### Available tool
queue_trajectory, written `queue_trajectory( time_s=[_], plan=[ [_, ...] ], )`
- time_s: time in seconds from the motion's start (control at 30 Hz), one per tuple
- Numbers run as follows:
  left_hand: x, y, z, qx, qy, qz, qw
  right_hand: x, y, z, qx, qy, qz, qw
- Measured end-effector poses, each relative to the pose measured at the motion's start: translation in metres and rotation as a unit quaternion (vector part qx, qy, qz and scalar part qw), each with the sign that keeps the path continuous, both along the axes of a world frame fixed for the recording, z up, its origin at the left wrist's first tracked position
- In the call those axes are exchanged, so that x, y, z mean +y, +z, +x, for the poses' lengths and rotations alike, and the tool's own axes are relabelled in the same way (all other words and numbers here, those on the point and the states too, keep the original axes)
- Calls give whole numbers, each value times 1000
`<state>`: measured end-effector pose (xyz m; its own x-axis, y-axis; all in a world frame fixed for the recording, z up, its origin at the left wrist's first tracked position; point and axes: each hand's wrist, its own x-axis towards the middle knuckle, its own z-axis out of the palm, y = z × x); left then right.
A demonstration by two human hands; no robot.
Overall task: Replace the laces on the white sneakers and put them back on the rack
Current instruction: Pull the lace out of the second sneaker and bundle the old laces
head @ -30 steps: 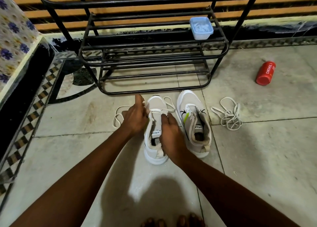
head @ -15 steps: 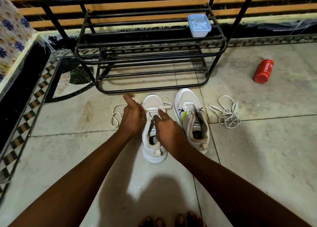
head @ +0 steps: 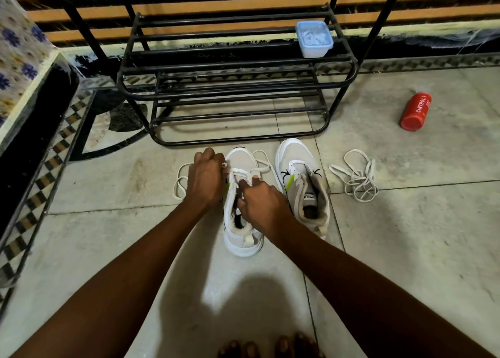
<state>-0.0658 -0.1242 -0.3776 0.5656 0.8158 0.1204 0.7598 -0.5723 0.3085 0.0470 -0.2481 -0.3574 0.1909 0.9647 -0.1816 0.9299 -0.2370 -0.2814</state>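
One head-worn wide-angle view — looking forward and steeply down from above at the pale tiled floor (head: 405, 236), close over the forearms.

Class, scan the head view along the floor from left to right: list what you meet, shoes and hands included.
Left hand → sneaker being laced → second sneaker → loose white lace → red Cinthol can.

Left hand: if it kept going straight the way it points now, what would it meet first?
Likely the rack's bottom front bar. The left hand points up-frame from beside the left sneaker, with only bare floor between; depth is unclear.
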Motion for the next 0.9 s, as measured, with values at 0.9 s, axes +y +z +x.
queue_trajectory(
  time_s=[0.9],
  plan=[
    [16, 50, -17, 77, -138, 133, 978, 5, -2, -9, -25, -2, -11, 1000]
  ],
)
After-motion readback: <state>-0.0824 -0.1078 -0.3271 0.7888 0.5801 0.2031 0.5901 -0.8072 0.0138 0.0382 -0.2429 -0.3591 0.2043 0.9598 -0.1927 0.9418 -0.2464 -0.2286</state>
